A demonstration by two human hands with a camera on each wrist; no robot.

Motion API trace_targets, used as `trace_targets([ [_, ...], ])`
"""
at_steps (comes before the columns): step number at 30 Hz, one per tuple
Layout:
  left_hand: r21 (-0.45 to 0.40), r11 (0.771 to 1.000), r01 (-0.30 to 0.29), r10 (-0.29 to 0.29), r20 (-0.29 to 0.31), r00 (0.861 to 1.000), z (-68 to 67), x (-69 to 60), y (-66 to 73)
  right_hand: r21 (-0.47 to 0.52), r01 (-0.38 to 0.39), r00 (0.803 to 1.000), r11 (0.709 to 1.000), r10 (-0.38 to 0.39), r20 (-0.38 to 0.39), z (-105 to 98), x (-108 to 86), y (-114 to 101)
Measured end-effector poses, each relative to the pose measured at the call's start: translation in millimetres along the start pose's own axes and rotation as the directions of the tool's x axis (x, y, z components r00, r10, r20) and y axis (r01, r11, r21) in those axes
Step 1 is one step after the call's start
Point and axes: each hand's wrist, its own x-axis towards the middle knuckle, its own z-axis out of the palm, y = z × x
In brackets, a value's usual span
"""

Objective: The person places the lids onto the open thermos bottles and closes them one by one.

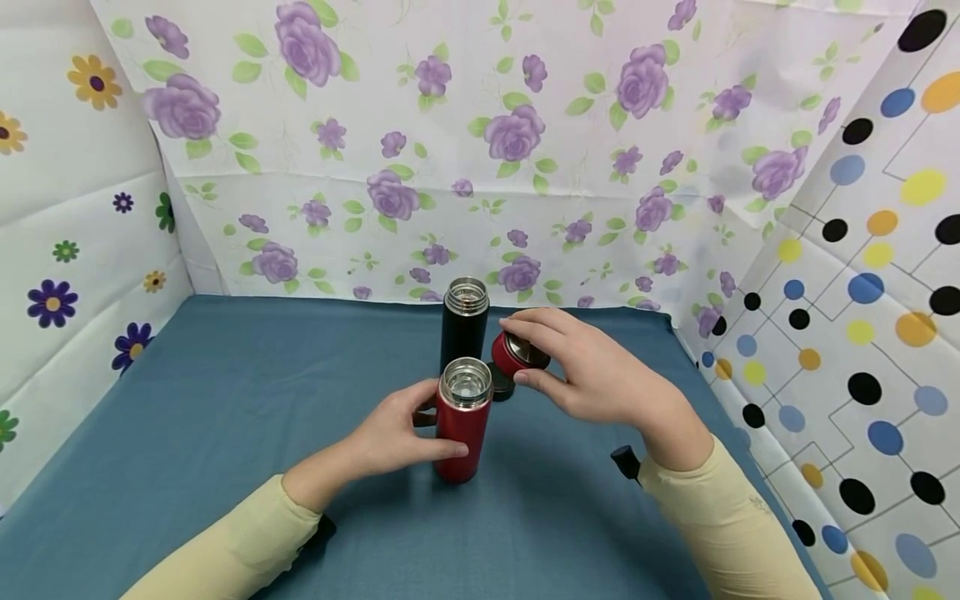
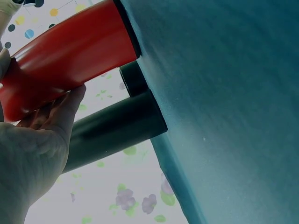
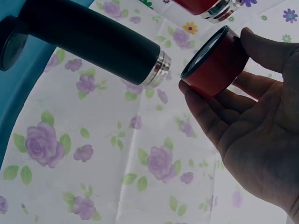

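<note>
A red flask (image 1: 462, 433) stands upright and uncapped, gripped round its body by my left hand (image 1: 393, 429); the left wrist view shows that hand (image 2: 39, 149) against the red flask (image 2: 74, 51). My right hand (image 1: 592, 367) pinches a red cap (image 1: 510, 354) to the right of the flask's mouth, apart from it. In the right wrist view the red cap (image 3: 217, 63) lies between thumb and fingers of the right hand (image 3: 257, 121). Behind the red flask stands a black flask (image 1: 463, 333), also uncapped, with a black cap (image 1: 501, 383) on the cloth beside it.
A blue cloth (image 1: 225, 400) covers the table. Flowered sheeting (image 1: 390, 125) hangs along the back, with another flowered sheet (image 1: 82, 200) at the left and a dotted sheet (image 1: 862, 333) at the right.
</note>
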Motion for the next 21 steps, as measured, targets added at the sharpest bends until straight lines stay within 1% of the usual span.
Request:
trace_targets([
  [4,-0.008,1.000,0.004,-0.004,0.003,1.000,-0.2,0.6,-0.4,0.019,0.045,0.999,0.999,-0.045,-0.014,-2,2.8,-1],
  [8,-0.006,1.000,-0.010,0.010,0.002,1.000,-0.3,1.0,-0.7,0.049,0.084,0.996,0.995,-0.083,-0.021,-5,7.5,-5],
  [15,0.007,1.000,-0.011,0.011,0.002,1.000,0.0,0.8,-1.8,0.081,0.104,0.995,0.991,-0.105,0.000,-6,16.1,-12],
  [21,-0.007,1.000,-0.018,0.018,0.011,1.000,-0.2,0.8,-1.5,0.093,0.133,0.991,0.987,-0.134,0.013,-4,23.9,-17],
])
